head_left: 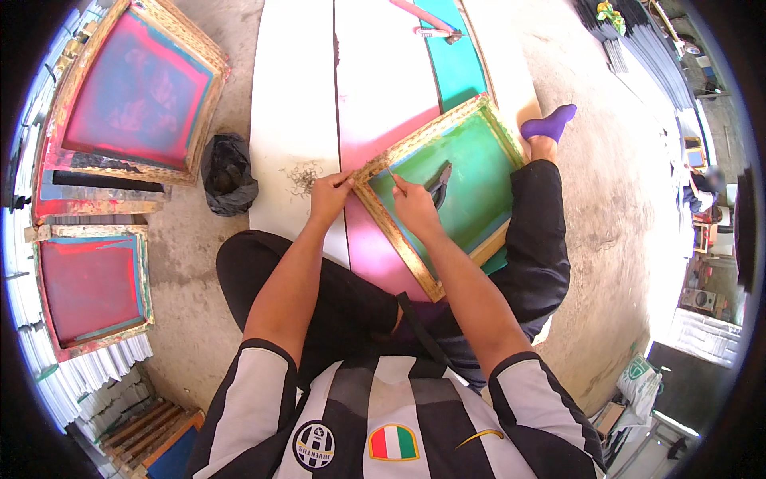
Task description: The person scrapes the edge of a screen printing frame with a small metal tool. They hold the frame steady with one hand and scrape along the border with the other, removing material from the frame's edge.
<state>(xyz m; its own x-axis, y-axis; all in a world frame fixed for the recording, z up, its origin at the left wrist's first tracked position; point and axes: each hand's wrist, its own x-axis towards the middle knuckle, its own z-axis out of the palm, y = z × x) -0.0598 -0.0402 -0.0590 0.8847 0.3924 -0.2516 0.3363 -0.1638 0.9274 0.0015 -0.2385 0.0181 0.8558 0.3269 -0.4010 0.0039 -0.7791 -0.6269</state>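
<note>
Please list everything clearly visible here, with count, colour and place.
Framed screen: one, green, centre
Boards: several, white, pink, teal, beneath framed screen
Pliers: one, dark, on framed screen
Tool: one, red-handled, boards' far end
Bits: uncounted, dark, on boards
Bag: one, black, floor left
Other screens: at least two, red and blue, far left
Sack: one, whitish, lower right
Shirt: one, black and white, lower centre
Trousers: one pair, black, centre
Sock: one, purple, upper right
Left hand: one, bare, framed screen's corner
Right hand: one, bare, above framed screen

Wide fisheye view from head height, steeply downward
</note>
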